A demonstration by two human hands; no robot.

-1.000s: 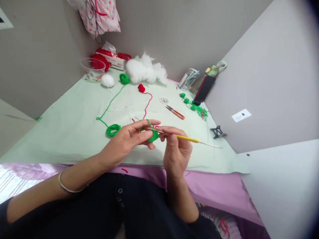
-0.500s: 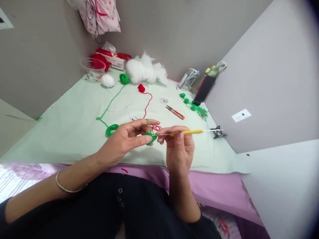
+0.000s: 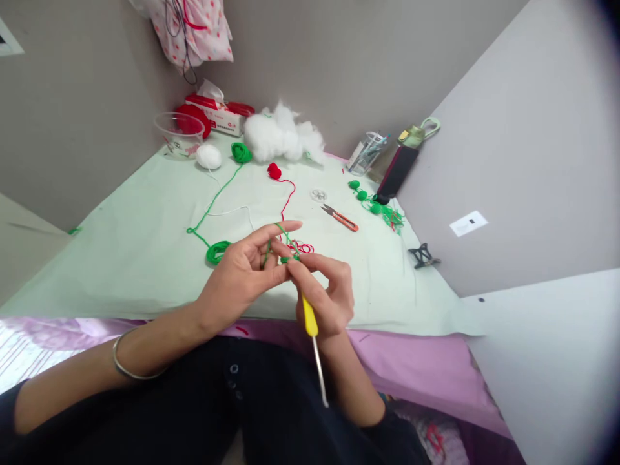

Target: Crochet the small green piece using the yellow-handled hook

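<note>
Between the fingertips of my left hand (image 3: 242, 268) is a small piece of green crochet work (image 3: 285, 259), mostly hidden by fingers. Green yarn (image 3: 287, 234) runs over the raised left index finger. My right hand (image 3: 327, 287) closes around a double-ended crochet hook with a yellow grip (image 3: 309, 316). One metal end points down toward my lap; the other is hidden at the green piece. Fingertips of both hands meet there. A green yarn coil (image 3: 219, 252) lies left of my left hand, and red yarn strands (image 3: 303, 248) lie just behind the hands.
Farther back are a green yarn ball (image 3: 241, 153), a white ball (image 3: 208, 156), a red bundle (image 3: 274, 170) and white stuffing (image 3: 283, 135). Orange thread snips (image 3: 341, 219) lie right of centre. Green crocheted pieces (image 3: 375, 208) and a black claw clip (image 3: 423, 256) are at the right.
My right hand has turned and moved left, swinging the hook from pointing right to pointing down toward me. The left index finger has risen slightly.
</note>
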